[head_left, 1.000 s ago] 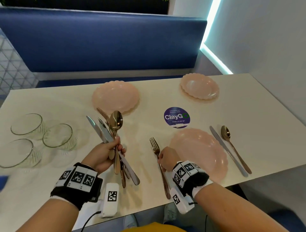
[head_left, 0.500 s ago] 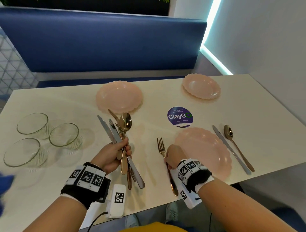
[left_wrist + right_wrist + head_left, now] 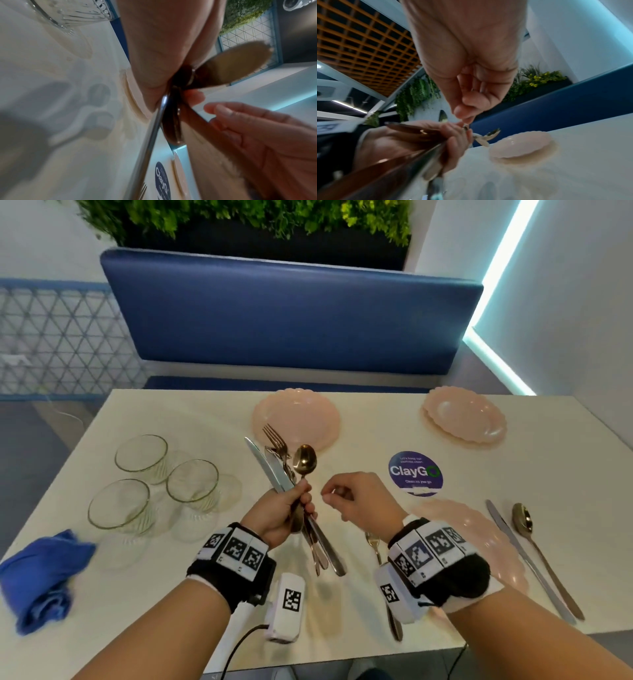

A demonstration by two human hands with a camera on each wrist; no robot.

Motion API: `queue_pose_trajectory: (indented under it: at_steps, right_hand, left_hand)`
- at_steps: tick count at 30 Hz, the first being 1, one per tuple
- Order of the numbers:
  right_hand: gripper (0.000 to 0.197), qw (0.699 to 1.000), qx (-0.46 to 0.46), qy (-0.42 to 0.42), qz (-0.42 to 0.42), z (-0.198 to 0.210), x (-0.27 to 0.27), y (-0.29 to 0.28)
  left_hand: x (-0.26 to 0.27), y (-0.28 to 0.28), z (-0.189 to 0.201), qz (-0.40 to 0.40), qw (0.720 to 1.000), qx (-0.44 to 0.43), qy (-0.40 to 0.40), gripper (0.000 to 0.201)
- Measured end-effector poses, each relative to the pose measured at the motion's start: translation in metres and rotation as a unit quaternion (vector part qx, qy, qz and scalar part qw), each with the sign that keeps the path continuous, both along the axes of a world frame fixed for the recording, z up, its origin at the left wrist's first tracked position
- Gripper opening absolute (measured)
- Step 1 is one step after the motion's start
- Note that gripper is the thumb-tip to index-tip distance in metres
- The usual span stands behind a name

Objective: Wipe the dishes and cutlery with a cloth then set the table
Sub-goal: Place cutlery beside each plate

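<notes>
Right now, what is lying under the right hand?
A fork lies on the table beneath the right hand; the wristband hides its middle. The near plate is partly covered too.

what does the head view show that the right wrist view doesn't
Only the head view: three glass bowls, the blue cloth, the ClayGo sticker, and the near plate with a knife and spoon laid to its right. Only the right wrist view: the orange ceiling grid and the palm side of the right hand, curled. Both: the left hand gripping the cutlery bundle, a far pink plate, the blue bench.
</notes>
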State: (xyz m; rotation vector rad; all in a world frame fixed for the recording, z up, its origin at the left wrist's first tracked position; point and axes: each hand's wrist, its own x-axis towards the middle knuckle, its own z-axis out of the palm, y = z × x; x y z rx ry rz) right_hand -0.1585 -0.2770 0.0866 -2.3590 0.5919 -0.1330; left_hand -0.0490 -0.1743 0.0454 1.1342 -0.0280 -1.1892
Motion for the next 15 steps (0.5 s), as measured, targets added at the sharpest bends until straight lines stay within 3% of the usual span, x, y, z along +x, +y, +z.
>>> queue_pose_trajectory:
  at_steps: [6,9,15]
  right_hand:
    - [0.023,0.997,-0.012,0.063,0.046,-0.006,0.008,-0.001]
    - [0.026,0.992,0.042,0.105,0.058,-0.011,0.01,-0.012]
    - [0.019,0.985,0.127,0.09,0.071,-0.014,0.016,-0.027]
  left_hand:
    - [0.013,-0.014,0.011,0.076,0.997,0.02,-0.002,0.017]
    - [0.018,-0.021,0.017,0.09,0.996,0.009,-0.001,0.011]
    - [0.019,-0.034,0.021,0.094,0.995,-0.001,-0.016,0.013]
